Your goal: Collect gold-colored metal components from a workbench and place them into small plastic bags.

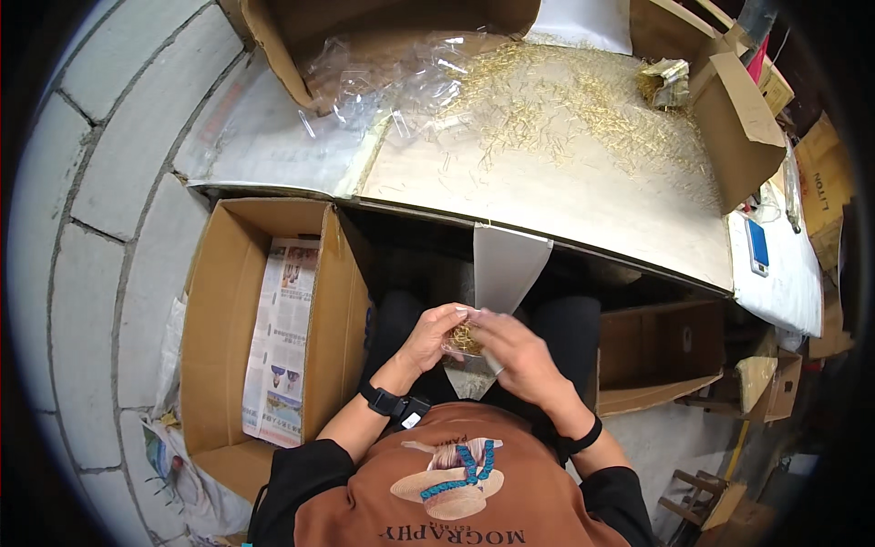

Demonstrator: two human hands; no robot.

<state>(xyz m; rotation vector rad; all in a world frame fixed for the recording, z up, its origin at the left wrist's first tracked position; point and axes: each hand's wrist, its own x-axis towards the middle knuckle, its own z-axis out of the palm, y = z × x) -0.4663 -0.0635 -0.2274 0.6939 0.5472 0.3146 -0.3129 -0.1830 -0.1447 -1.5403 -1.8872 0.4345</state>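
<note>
Above my lap I hold a small clear plastic bag (464, 341) with thin gold-coloured pieces in its lower part. My left hand (427, 335) is closed on the bag's left side, thumb and fingers at its upper edge. At the bag's top right is my right hand (521, 354), slightly blurred, its fingers bent over the upper edge and pinching it; the fingertips are partly hidden. Many similar small gold-coloured pieces (583, 109) lie scattered across the worktable (547, 201) in front of me.
Left of me stands an open cardboard box (205, 365) with newspaper (281, 337) inside. Clear plastic bags (365, 96) lie at the table's far left, beside another carton (292, 64). A blue device (757, 244) lies at right. Below it is an open brown box (661, 351).
</note>
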